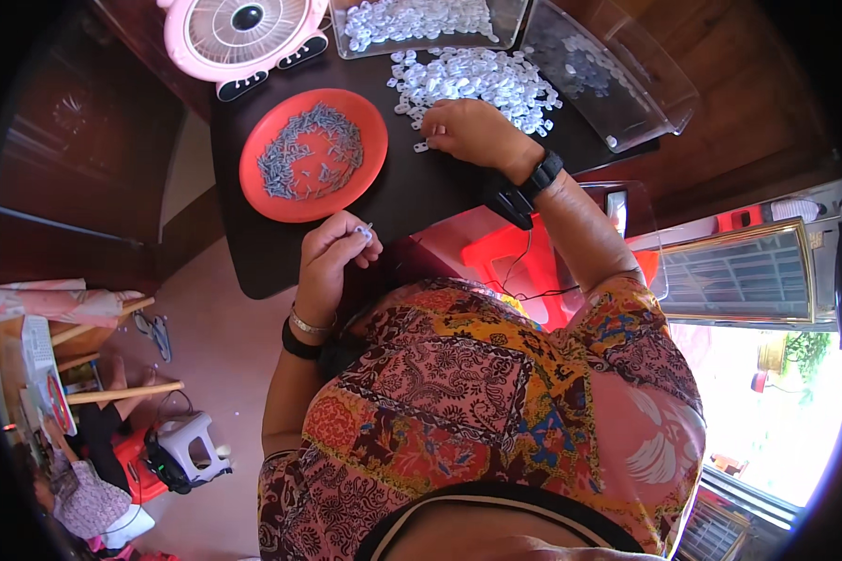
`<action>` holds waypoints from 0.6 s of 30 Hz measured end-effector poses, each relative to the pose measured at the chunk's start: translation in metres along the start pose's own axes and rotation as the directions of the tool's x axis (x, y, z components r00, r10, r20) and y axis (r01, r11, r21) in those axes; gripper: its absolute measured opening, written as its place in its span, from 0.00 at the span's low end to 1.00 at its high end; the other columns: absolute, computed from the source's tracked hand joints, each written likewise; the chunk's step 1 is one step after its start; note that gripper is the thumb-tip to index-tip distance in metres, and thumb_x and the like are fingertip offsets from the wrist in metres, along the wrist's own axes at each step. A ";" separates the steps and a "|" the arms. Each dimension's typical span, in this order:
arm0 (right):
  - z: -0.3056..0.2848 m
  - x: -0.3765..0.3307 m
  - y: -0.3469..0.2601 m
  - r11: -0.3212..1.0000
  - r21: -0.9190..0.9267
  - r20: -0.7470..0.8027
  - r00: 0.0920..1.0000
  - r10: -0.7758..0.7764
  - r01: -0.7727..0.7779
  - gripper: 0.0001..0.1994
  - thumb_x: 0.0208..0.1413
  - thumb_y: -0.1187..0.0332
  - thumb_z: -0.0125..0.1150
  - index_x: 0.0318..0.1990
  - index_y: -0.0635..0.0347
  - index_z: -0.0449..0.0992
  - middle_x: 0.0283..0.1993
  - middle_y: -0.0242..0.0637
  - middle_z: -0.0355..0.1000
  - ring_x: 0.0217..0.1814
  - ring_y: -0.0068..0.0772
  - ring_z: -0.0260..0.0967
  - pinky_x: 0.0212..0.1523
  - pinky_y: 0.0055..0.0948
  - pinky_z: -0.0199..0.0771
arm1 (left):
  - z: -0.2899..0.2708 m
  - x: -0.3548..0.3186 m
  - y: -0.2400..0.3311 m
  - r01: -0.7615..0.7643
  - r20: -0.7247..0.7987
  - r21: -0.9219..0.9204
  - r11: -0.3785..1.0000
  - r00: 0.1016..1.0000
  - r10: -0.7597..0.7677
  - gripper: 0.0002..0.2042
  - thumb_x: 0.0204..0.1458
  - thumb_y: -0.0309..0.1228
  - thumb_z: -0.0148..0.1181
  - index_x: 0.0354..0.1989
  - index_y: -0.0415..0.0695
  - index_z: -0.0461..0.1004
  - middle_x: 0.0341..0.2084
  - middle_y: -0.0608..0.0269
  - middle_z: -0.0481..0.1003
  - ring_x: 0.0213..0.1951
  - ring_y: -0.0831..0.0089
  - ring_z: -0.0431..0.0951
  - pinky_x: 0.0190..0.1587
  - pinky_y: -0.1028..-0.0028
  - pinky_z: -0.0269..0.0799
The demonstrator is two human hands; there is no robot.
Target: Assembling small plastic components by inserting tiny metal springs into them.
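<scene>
Left hand (332, 252) fingers pinch a small pin at bench's near edge, right hand (472, 129) fingers press into white caps (482, 79) at far edge; pin could slip, grip tiny.

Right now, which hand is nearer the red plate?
Left. The left hand sits just below the red plate's lower right rim, pinching a small piece. The right hand is farther right, on the white pieces.
</scene>
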State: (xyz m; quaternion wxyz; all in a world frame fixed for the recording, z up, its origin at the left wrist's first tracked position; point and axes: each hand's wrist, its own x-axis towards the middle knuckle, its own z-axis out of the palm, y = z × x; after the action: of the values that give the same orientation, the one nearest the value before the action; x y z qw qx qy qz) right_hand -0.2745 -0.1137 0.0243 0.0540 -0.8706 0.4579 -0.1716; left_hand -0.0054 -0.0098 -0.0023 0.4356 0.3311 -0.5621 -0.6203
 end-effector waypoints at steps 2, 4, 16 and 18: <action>0.001 0.001 0.003 0.999 0.039 0.006 1.000 0.005 -0.005 0.06 0.49 0.68 0.59 0.34 0.57 0.76 0.33 0.38 0.73 0.37 0.42 0.73 0.39 0.36 0.72 | 0.000 0.002 0.000 -0.007 0.001 0.000 1.000 1.000 0.007 0.08 0.54 0.29 0.49 0.28 0.38 0.71 0.25 0.62 0.75 0.27 0.79 0.72 0.31 0.80 0.66; 0.002 0.002 0.007 0.995 0.095 0.021 0.999 0.027 -0.029 0.07 0.49 0.67 0.60 0.34 0.58 0.76 0.33 0.39 0.73 0.37 0.42 0.73 0.39 0.36 0.72 | 0.000 0.001 0.000 -0.015 0.004 0.000 1.000 1.000 0.015 0.08 0.54 0.29 0.49 0.28 0.38 0.71 0.25 0.62 0.75 0.27 0.79 0.72 0.31 0.80 0.66; 0.001 0.010 0.036 0.924 -0.344 -0.212 0.973 0.094 -0.164 0.09 0.53 0.64 0.55 0.39 0.53 0.76 0.37 0.38 0.73 0.37 0.46 0.74 0.37 0.41 0.75 | -0.002 0.000 -0.004 -0.002 -0.002 -0.003 1.000 1.000 0.002 0.07 0.54 0.28 0.49 0.29 0.38 0.71 0.25 0.63 0.75 0.27 0.80 0.72 0.30 0.80 0.67; 0.004 0.016 0.043 0.910 -0.372 -0.201 0.973 0.112 -0.181 0.08 0.54 0.63 0.53 0.38 0.52 0.76 0.37 0.38 0.72 0.37 0.47 0.74 0.37 0.43 0.75 | -0.002 0.001 -0.004 0.005 -0.010 -0.002 1.000 1.000 -0.005 0.07 0.55 0.28 0.50 0.29 0.39 0.71 0.25 0.63 0.75 0.27 0.79 0.72 0.30 0.80 0.67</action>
State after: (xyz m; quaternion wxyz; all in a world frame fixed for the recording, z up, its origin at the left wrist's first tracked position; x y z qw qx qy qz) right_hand -0.2981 -0.1514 0.0143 -0.1473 -0.8085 0.5500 -0.1489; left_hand -0.0048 -0.0117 -0.0066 0.4370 0.3353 -0.5585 -0.6202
